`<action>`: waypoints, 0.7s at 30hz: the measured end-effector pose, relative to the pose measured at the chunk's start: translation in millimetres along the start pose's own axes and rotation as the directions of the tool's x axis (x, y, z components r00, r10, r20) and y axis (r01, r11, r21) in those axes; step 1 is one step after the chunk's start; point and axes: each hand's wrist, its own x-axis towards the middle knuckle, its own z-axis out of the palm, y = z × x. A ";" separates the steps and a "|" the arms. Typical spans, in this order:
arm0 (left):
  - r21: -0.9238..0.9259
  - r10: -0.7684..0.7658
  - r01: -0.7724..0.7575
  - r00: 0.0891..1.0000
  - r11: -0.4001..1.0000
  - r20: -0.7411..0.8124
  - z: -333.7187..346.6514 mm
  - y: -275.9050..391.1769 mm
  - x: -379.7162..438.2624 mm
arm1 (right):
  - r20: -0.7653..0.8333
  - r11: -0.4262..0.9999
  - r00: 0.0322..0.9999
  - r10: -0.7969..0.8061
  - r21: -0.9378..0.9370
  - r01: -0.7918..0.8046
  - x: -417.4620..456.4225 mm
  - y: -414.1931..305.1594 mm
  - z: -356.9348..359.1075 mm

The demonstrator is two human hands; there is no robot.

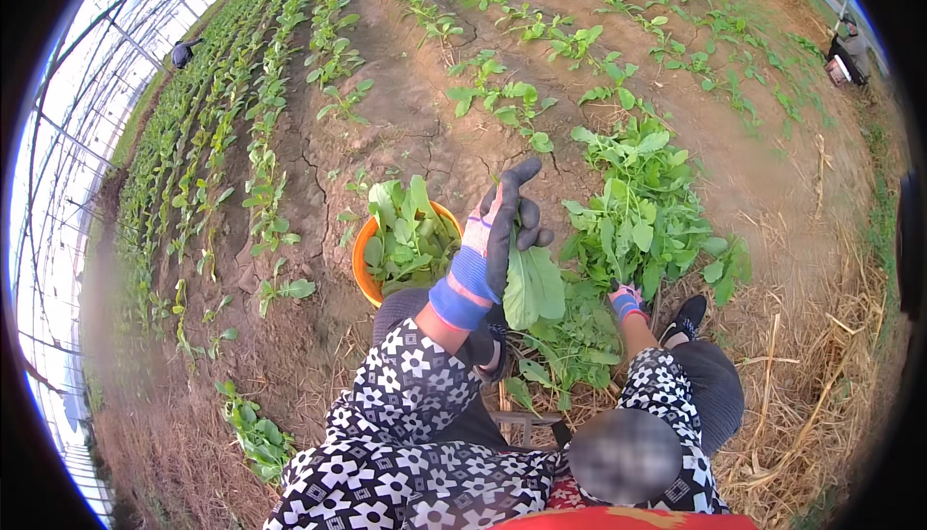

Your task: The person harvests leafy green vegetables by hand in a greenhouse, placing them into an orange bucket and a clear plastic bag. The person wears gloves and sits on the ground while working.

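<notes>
My left hand (510, 219), in a glove with a dark coated palm and a striped cuff, is raised in front of me. It grips a leafy green (534, 287), whose broad leaf hangs below the fingers. Low at the right, my right hand (626, 300) wears a matching glove and reaches into the near edge of a heap of leafy greens (644, 204). Leaves hide its fingers, so its grip is unclear. Just left of my left hand stands an orange bucket (364, 266) holding loose leaves (405, 240).
More cut greens (572, 349) lie between my feet, and a small bunch (257, 432) rests at lower left. Rows of young plants (268, 146) run ahead over cracked soil. Dry straw (782, 400) covers the ground at right. Two people are far off, one on each side.
</notes>
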 end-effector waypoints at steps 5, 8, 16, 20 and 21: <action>0.111 -0.026 0.027 1.000 0.993 -0.012 2.5 -12.1 11.6 | -0.045 0.993 0.992 0.116 0.022 -0.115 2.6 -11.0 -7.9; 0.147 -0.025 0.033 0.998 0.989 -0.056 -2.9 -8.1 4.2 | -0.128 0.992 0.987 0.092 -0.069 -0.101 -12.4 -32.7 -0.2; 0.113 0.002 -0.001 1.000 0.994 -0.009 3.0 -9.7 9.2 | -0.322 0.999 0.946 0.030 0.032 -0.021 -30.6 -25.8 -16.0; 0.071 -0.014 0.017 0.999 0.997 -0.038 11.9 -6.4 15.9 | -0.404 0.908 0.907 0.116 0.413 0.067 -31.0 -28.7 -59.0; 0.030 -0.038 0.038 0.999 0.999 -0.023 10.5 -5.3 17.2 | -0.534 0.895 0.845 0.009 0.382 0.232 -36.3 -27.7 -72.6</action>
